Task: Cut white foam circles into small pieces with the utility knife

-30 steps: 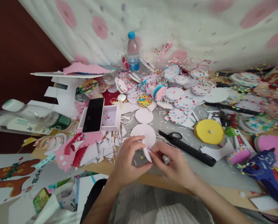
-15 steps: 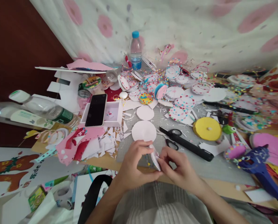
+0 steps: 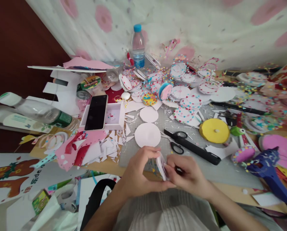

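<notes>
A thin white disc piece (image 3: 161,166) is held up on edge, slightly tilted, above the near edge of the surface (image 3: 105,167), between both hands. By the left hand (image 3: 139,173) it is gripped in a wide curve, with the fingers at its upper end and the thumb at its lower end. By the right hand (image 3: 188,171) its right side is pinched, with thumb and fingers drawn in narrowly; the exact fingertip contact is partly hidden. Just beyond the left hand, a large white disc (image 3: 147,135) is found flat on the grey mat (image 3: 230,171), with a small white disc (image 3: 149,114) on its far side. To the right of these, scissors (image 3: 177,148) are noted partly under a long black tool (image 3: 196,149), and a yellow disc (image 3: 214,131) is seen farther right. A blue tool (image 3: 265,165) is recorded at the near right. At the left, a phone (image 3: 96,113) is rested on a white box (image 3: 115,116), with white paper scraps (image 3: 109,147) scattered on its near side. The far middle is occupied by a pile of decorated discs (image 3: 184,114), behind which an upright blue-capped bottle (image 3: 138,48) is observed, partly filled.
</notes>
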Demonstrator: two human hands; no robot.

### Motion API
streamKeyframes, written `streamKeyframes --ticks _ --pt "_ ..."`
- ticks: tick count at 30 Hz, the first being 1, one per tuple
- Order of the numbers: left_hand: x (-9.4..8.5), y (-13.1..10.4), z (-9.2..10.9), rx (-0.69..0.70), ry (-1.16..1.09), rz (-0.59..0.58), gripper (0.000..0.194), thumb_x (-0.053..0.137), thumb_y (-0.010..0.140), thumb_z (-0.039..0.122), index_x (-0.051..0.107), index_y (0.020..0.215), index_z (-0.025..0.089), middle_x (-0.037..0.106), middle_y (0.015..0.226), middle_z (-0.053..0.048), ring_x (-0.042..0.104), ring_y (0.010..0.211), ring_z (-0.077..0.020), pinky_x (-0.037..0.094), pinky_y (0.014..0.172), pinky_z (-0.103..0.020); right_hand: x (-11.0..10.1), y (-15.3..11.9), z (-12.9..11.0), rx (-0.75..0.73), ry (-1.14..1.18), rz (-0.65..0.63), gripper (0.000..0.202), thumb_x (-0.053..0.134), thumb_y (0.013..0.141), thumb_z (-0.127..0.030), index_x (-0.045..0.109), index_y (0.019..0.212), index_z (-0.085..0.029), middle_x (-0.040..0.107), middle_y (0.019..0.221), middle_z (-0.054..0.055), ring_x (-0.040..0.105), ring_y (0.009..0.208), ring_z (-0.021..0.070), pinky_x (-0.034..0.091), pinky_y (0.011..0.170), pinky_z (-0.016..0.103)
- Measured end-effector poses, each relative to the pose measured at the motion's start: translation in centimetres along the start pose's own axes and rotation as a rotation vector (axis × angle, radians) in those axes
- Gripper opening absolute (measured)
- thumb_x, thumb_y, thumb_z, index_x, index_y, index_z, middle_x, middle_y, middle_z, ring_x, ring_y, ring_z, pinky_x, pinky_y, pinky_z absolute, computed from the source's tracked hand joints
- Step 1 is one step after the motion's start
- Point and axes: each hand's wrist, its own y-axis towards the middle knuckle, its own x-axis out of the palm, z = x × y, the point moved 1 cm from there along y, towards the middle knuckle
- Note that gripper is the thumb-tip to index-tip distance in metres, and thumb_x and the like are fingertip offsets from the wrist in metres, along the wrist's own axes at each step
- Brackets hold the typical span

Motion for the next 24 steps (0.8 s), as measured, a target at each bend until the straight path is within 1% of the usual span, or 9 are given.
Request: streamKeyframes --ticks 2,5,9,10,12,15,16,19,24 --pt "0.0 0.1 0.1 -0.053 -0.109 0.003 0.063 0.086 0.059 0.032 0.050 0.111 0.023 0.064 0.113 -0.010 0.065 0.107 -0.0268 0.053 0.088 -0.038 -0.2 0.1 -0.1 0.003 0.072 -0.015 0.029 0.048 0.088 -0.018 0.034 0.062 -0.023 0.035 0.054 -0.006 0.032 0.048 0.0085 0.025 0.046 0.023" --pt "-0.2 0.2 -0.3 -0.110 -0.220 0.000 0.062 0.086 0.056 0.033 0.052 0.107 0.024 0.065 0.111 -0.008 0.066 0.103 -0.0262 0.053 0.085 -0.037 -0.5 0.0 -0.3 0.033 0.231 -0.022 0.032 0.048 0.089 -0.021 0.033 0.061 -0.023 0.035 0.054 -0.006 0.031 0.048 0.0091 0.025 0.046 0.024" --pt "-1.3 -0.2 -1.9 -0.154 -0.342 0.148 0.057 0.083 0.061 0.039 0.051 0.105 0.023 0.062 0.107 -0.008 0.066 0.102 -0.0263 0.054 0.080 -0.035 -2.0 -0.6 0.9 0.133 0.525 0.202 0.034 0.043 0.096 -0.031 0.032 0.065 -0.024 0.033 0.054 -0.006 0.031 0.047 0.0104 0.027 0.043 0.024" --pt "-1.6 -0.3 -2.4 -0.163 -0.346 0.184 0.058 0.084 0.061 0.041 0.051 0.105 0.023 0.062 0.106 -0.008 0.066 0.103 -0.0267 0.054 0.080 -0.035 -2.6 -0.8 1.5 0.153 0.497 0.252 0.033 0.044 0.097 -0.031 0.034 0.066 -0.024 0.034 0.055 -0.006 0.032 0.047 0.0107 0.028 0.044 0.024" --pt "-2.1 -0.4 -3.0 -0.178 -0.293 0.206 0.062 0.087 0.056 0.043 0.052 0.104 0.022 0.061 0.106 -0.009 0.065 0.105 -0.0280 0.053 0.082 -0.037 -3.5 -1.1 2.6 0.202 0.268 0.279 0.028 0.048 0.095 -0.029 0.040 0.069 -0.024 0.038 0.059 -0.005 0.036 0.051 0.0114 0.031 0.046 0.024" --pt "-2.3 -0.1 -3.3 -0.133 -0.136 0.183 0.069 0.090 0.050 0.042 0.052 0.104 0.022 0.062 0.110 -0.010 0.064 0.106 -0.0283 0.050 0.089 -0.041 -4.2 -1.2 3.7 0.258 -0.125 0.222 0.007 0.056 0.090 -0.026 0.050 0.088 -0.023 0.051 0.070 -0.001 0.048 0.060 0.0137 0.039 0.054 0.026" --pt "-2.3 0.1 -3.3 -0.103 -0.086 0.175 0.070 0.090 0.049 0.042 0.052 0.104 0.022 0.062 0.111 -0.010 0.064 0.107 -0.0281 0.050 0.090 -0.041 -4.1 -1.2 3.7 0.251 -0.197 0.209 0.008 0.056 0.089 -0.025 0.050 0.093 -0.022 0.053 0.074 0.000 0.051 0.063 0.0145 0.041 0.057 0.027" --pt "-2.0 0.7 -3.0 -0.020 0.027 0.138 0.072 0.090 0.046 0.043 0.053 0.105 0.023 0.064 0.111 -0.011 0.064 0.106 -0.0281 0.050 0.089 -0.042 -3.3 -0.8 2.4 0.205 -0.236 0.151 0.005 0.051 0.092 -0.025 0.049 0.088 -0.022 0.054 0.075 0.001 0.051 0.065 0.0148 0.042 0.058 0.026" --pt "-1.6 1.3 -2.8 0.056 0.103 0.037 0.073 0.087 0.047 0.049 0.053 0.107 0.023 0.065 0.109 -0.011 0.065 0.104 -0.0288 0.053 0.085 -0.043 -1.6 0.6 -0.4 0.083 -0.157 -0.069 0.018 0.052 0.092 -0.026 0.046 0.076 -0.022 0.052 0.069 0.000 0.049 0.064 0.0137 0.040 0.058 0.026"
